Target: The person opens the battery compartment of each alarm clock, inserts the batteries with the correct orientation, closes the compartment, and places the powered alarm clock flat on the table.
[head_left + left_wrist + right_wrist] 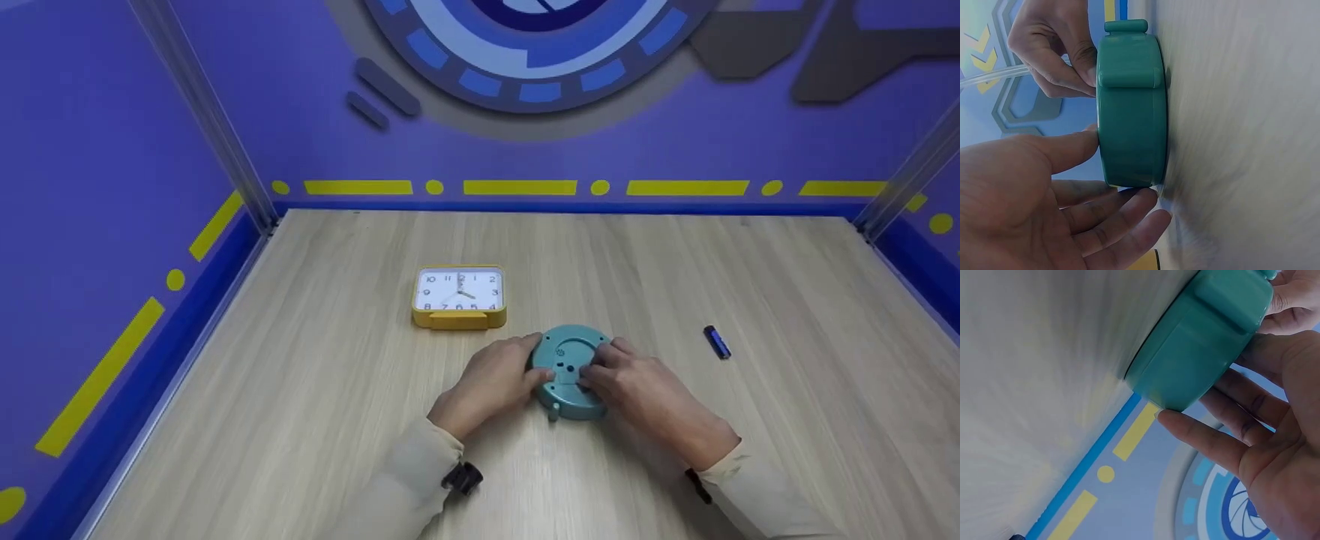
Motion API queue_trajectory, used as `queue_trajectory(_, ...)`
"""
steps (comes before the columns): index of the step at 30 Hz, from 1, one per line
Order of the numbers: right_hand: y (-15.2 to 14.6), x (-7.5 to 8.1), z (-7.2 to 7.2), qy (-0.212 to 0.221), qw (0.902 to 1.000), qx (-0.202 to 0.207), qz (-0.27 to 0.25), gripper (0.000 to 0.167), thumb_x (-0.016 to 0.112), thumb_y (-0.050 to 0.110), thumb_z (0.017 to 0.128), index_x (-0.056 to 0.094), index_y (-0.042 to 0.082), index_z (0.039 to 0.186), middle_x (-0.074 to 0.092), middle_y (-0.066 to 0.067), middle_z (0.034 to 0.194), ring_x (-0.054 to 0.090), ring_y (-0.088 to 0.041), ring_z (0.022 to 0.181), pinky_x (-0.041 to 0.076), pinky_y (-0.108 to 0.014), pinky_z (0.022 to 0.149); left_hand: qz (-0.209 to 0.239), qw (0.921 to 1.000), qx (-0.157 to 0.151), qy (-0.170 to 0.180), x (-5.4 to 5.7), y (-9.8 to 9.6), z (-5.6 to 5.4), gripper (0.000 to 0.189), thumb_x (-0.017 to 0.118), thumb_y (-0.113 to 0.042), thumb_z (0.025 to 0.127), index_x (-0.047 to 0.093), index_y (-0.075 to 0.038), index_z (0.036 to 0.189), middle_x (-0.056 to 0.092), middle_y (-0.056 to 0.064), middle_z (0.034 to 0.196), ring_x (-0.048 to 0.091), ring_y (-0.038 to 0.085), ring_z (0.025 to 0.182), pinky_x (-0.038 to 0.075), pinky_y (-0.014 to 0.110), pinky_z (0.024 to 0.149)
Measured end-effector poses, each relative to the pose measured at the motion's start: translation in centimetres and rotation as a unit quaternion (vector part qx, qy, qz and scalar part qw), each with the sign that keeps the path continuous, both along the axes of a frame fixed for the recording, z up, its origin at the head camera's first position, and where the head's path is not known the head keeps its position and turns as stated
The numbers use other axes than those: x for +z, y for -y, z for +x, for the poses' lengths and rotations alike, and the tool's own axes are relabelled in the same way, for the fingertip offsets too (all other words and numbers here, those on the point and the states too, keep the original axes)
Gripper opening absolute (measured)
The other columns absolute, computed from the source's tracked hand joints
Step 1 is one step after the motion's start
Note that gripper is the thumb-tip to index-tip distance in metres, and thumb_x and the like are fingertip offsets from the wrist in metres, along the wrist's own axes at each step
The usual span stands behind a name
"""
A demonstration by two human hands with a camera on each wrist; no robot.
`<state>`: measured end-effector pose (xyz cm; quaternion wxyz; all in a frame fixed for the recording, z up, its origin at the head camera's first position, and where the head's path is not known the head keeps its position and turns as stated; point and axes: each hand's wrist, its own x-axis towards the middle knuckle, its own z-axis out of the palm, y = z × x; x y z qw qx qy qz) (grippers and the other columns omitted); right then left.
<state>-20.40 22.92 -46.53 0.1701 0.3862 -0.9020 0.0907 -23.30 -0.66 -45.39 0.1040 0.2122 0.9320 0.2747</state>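
Note:
A round teal clock [566,406] lies face down on the table, its back with holes and a recessed ring turned up. My left hand [497,379] grips its left side, the thumb on the back and the fingers at the rim. From the other side my right hand [643,386] holds the clock, with curled fingers on the back and one fingertip at the rim in the right wrist view. What lies under the right fingertips is hidden. A small peg sticks out of the clock's near edge. In the left wrist view the teal clock's side [1131,118] faces the camera.
A yellow rectangular clock [459,296] with a white dial lies face up behind and left of the teal one. To the right is a dark blue battery [718,343]. Blue panels [525,165] with yellow marks border the wooden table [337,247] at the back and sides.

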Motion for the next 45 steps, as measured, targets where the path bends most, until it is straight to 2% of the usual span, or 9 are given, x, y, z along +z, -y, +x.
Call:
queue_trajectory(21,-0.06,-0.04,0.00,0.000,0.9999,0.015,-0.006,0.021,0.083,-0.008,0.086,0.081,0.004,0.103,0.069,-0.011,0.098,0.060,-0.023,0.086,0.062,-0.036,0.069,0.000,1.0000,0.003,0.002,-0.01,0.06,0.06,0.063,0.068,-0.033,0.107,0.048,-0.002,0.158,0.056,0.015,0.154,0.051,0.027,0.144,0.040,0.043,0.116)
queue_trajectory(25,-0.20,-0.10,-0.01,-0.004,0.9996,0.017,-0.020,0.016,0.084,-0.005,0.087,0.079,0.006,0.098,0.070,-0.009,0.097,0.060,-0.022,0.086,0.062,-0.036,0.070,0.000,1.0000,0.001,-0.001,0.05,0.05,0.01,0.063,0.069,-0.033,0.106,0.049,-0.002,0.157,0.057,0.015,0.153,0.052,0.027,0.142,0.041,0.042,0.116)
queue_trajectory(29,-0.28,-0.25,-0.12,-0.008,0.9994,0.011,-0.031,0.014,0.084,-0.002,0.088,0.078,0.008,0.095,0.070,-0.006,0.096,0.060,-0.020,0.086,0.061,-0.035,0.070,0.003,1.0000,0.001,0.000,0.00,0.07,-0.02,0.063,0.069,-0.032,0.106,0.048,-0.002,0.157,0.056,0.014,0.153,0.051,0.026,0.143,0.040,0.042,0.116)
queue_trajectory(36,-0.17,-0.40,-0.13,-0.009,0.9998,-0.012,-0.016,0.013,0.081,0.001,0.092,0.078,0.010,0.101,0.070,-0.007,0.099,0.060,-0.022,0.087,0.061,-0.037,0.066,0.004,1.0000,-0.001,0.001,0.00,0.08,0.01,0.062,0.068,-0.032,0.106,0.049,-0.002,0.157,0.057,0.015,0.153,0.052,0.028,0.143,0.040,0.043,0.117)
queue_trajectory(41,-0.01,-0.34,-0.07,-0.012,0.9996,-0.020,-0.015,0.012,0.080,0.002,0.093,0.078,0.010,0.101,0.067,-0.007,0.100,0.059,-0.023,0.089,0.059,-0.041,0.075,0.005,1.0000,0.001,0.001,-0.04,0.10,0.04,0.062,0.068,-0.033,0.106,0.049,-0.003,0.157,0.057,0.015,0.153,0.051,0.028,0.143,0.040,0.043,0.117)
queue_trajectory(45,0.15,-0.41,-0.20,-0.032,0.9992,-0.012,-0.019,0.014,0.081,0.000,0.091,0.077,0.010,0.099,0.065,-0.006,0.098,0.058,-0.022,0.090,0.057,-0.042,0.078,0.002,1.0000,0.000,-0.005,-0.05,0.11,0.01,0.062,0.068,-0.033,0.106,0.049,-0.003,0.157,0.058,0.015,0.152,0.053,0.028,0.141,0.041,0.043,0.116)
